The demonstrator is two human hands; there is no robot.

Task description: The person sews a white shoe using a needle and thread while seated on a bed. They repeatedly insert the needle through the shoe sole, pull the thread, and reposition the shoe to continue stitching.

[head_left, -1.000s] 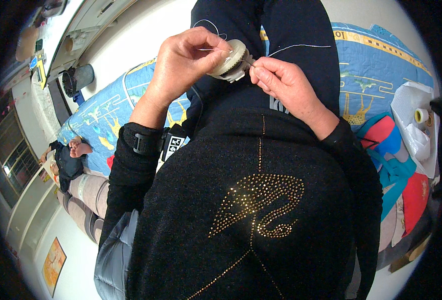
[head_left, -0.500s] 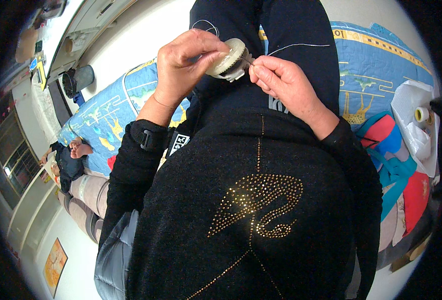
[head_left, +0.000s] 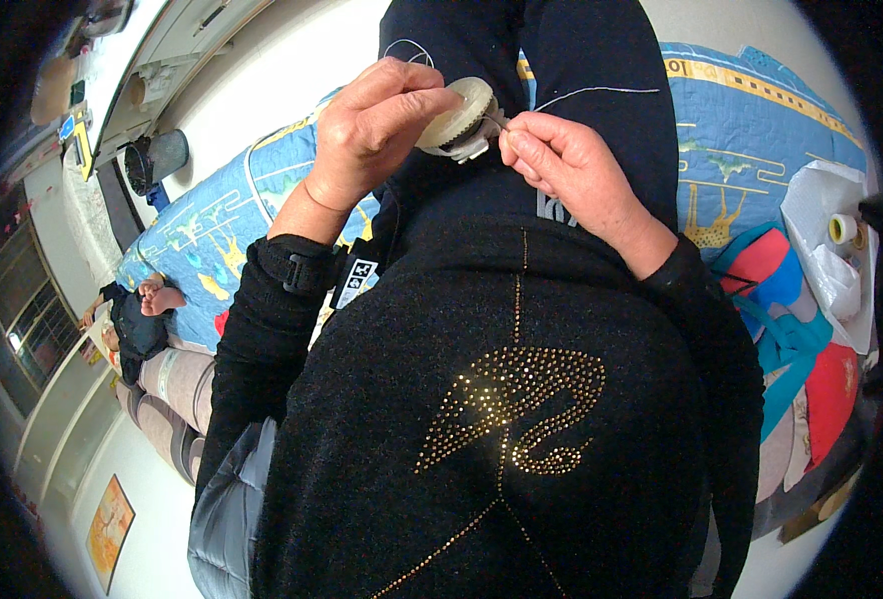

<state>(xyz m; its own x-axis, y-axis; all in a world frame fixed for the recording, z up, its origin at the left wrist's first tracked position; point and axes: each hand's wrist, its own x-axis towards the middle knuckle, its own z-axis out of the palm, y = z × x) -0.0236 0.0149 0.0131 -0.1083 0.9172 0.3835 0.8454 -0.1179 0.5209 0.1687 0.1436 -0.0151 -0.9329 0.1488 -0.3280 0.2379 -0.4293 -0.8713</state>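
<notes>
While the right hand (head_left: 563, 162) pinches a thin dark strand (head_left: 494, 122), the half-curled left hand (head_left: 373, 122) touches a pale ridged disc (head_left: 459, 120) above dark trousers (head_left: 596, 60), its grip unclear; seemingly light and stiff, the disc likely suits edge-holding.

Pale disc (head_left: 470, 112) partly hidden by left hand (head_left: 366, 120), thin rod (head_left: 495, 122) too small to identify, trousers (head_left: 601, 50) cropped above
</notes>
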